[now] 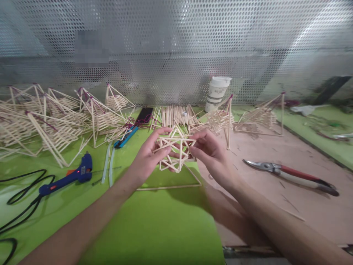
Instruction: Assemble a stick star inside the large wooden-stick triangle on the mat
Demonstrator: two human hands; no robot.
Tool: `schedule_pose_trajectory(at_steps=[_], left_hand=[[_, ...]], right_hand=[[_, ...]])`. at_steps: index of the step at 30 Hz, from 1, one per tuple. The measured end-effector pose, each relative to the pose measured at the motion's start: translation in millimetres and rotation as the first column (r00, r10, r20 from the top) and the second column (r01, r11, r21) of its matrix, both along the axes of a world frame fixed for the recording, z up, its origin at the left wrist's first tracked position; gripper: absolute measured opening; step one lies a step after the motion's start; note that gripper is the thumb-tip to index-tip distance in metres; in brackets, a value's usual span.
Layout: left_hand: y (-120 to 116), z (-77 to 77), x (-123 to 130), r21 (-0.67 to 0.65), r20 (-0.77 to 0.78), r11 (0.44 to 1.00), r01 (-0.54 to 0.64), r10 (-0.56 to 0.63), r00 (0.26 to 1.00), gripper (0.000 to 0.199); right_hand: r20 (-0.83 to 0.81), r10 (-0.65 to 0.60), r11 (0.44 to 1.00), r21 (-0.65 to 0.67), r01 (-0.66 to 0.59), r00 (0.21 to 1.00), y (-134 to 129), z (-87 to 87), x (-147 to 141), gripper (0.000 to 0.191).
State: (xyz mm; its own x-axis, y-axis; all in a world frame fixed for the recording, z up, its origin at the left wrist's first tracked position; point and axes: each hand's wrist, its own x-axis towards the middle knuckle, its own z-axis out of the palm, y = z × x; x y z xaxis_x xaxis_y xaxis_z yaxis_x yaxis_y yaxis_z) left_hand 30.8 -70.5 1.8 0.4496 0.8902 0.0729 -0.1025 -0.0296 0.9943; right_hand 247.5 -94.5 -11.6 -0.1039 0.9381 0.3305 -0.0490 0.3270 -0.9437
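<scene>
Between my two hands, above the green sheet, is a small open lattice of crossed wooden sticks (179, 147). My left hand (150, 154) grips its left side, thumb in front and fingers behind. At the right side, the thumb and index finger of my right hand (208, 151) pinch a stick corner. Below the lattice, a thin stick frame (171, 188) lies on the green sheet (154, 228), partly hidden by my left hand and the lattice.
On the left are a blue glue gun (71, 176), glue sticks (108, 165), a blue cutter (126, 137) and several stick pyramids (93, 114). Pruning shears (289, 175) lie right. Behind are a phone (144, 115), loose sticks (176, 116) and a paper cup (217, 94) near a perforated metal wall (165, 44).
</scene>
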Motion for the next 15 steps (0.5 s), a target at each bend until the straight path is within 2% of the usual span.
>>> schedule_pose_trajectory(at_steps=[7, 15], left_hand=[[0.1, -2.1, -1.3, 0.015, -0.019, 1.0, -0.01, 0.01, 1.0, 0.045], [3.7, -9.9, -3.2, -0.004, 0.031, 1.0, -0.009, 0.009, 0.999, 0.049]], right_hand=[[-0.005, 0.008, 1.0, 0.004, -0.008, 1.0, 0.7, -1.9, 0.3, 0.012], [-0.009, 0.022, 1.0, 0.013, -0.022, 1.0, 0.5, -0.6, -0.1, 0.013]])
